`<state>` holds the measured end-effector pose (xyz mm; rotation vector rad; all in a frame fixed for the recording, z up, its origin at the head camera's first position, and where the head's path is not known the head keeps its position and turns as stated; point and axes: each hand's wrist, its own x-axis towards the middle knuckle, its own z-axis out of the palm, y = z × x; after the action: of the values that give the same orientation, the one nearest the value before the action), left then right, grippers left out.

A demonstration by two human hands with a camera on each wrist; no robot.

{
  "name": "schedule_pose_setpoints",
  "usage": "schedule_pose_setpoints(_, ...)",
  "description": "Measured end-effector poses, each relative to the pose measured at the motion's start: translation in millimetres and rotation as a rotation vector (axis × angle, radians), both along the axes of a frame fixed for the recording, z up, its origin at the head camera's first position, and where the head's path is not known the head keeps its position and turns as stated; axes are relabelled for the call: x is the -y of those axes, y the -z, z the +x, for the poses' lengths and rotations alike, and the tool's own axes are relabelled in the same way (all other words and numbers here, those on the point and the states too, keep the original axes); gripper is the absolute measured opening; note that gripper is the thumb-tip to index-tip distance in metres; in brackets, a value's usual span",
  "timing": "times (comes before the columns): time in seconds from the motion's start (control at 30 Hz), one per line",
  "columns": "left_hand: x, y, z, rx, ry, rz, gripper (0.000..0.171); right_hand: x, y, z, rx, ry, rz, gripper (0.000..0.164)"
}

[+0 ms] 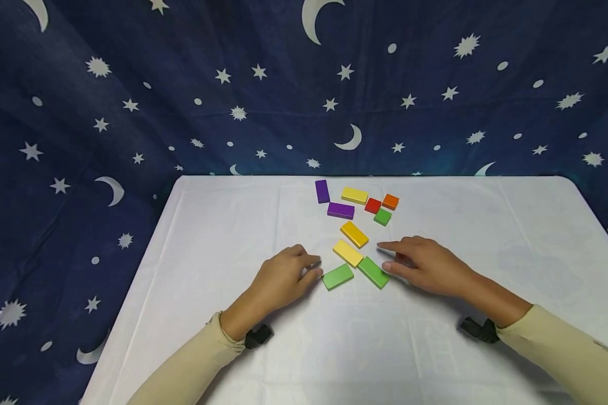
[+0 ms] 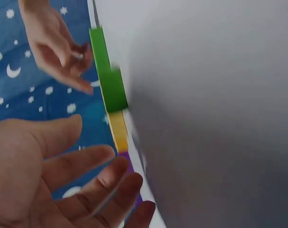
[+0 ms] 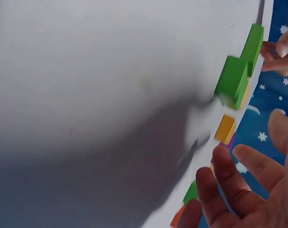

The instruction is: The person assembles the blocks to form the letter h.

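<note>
My left hand (image 1: pixel 284 275) is beside a light green block (image 1: pixel 338 277), its thumb tip close to the block's left end; whether they touch I cannot tell. On the other side, my right hand (image 1: pixel 428 267) has its thumb by a second green block (image 1: pixel 374 273) and its index finger pointing toward an orange-yellow block (image 1: pixel 354 234). A pale yellow block (image 1: pixel 348 253) lies against the second green one. Both wrist views show relaxed, spread fingers with nothing in them, on the left hand (image 2: pixel 82 175) and the right hand (image 3: pixel 257 185).
Farther back lie two purple blocks (image 1: pixel 341 211), a yellow block (image 1: pixel 354 196), and small red (image 1: pixel 372 205), orange (image 1: pixel 390 202) and green (image 1: pixel 383 217) blocks. White cloth covers the table (image 1: pixel 223 236). A dark blue star-patterned curtain (image 1: pixel 273 101) hangs behind it.
</note>
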<state>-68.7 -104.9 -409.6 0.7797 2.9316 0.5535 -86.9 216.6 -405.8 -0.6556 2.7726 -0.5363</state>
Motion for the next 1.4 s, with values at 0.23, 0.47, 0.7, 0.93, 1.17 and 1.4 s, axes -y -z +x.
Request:
schedule_pose_setpoints(0.23,-24.2,2.4,0.4,0.075,-0.045,-0.014,0.036,17.0,7.7,-7.6,0.133,-0.06,-0.101,0.058)
schedule_pose_setpoints(0.47,-33.8,1.3,3.9,0.113,-0.094,0.003,0.028,21.7,9.5,-5.9,0.122,-0.072,-0.135,0.053)
schedule_pose_setpoints(0.7,-34.9,1.1,8.1,0.105,-0.093,0.069,0.022,22.2,8.4,-3.9,0.128,-0.048,-0.192,0.046)
schedule_pose_setpoints(0.93,-31.5,4.6,4.3,0.188,-0.073,0.204,0.018,23.6,7.0,-5.4,0.164,0.013,-0.244,0.047)
schedule_pose_setpoints(1.17,-22.3,12.9,-5.2,0.357,-0.092,0.355,0.027,26.8,7.7,-12.3,0.283,0.12,-0.289,0.054)
schedule_pose_setpoints(1.4,-9.7,10.9,-11.0,0.608,-0.209,0.56,0.027,37.8,3.2,-23.3,0.393,0.25,-0.385,0.054)
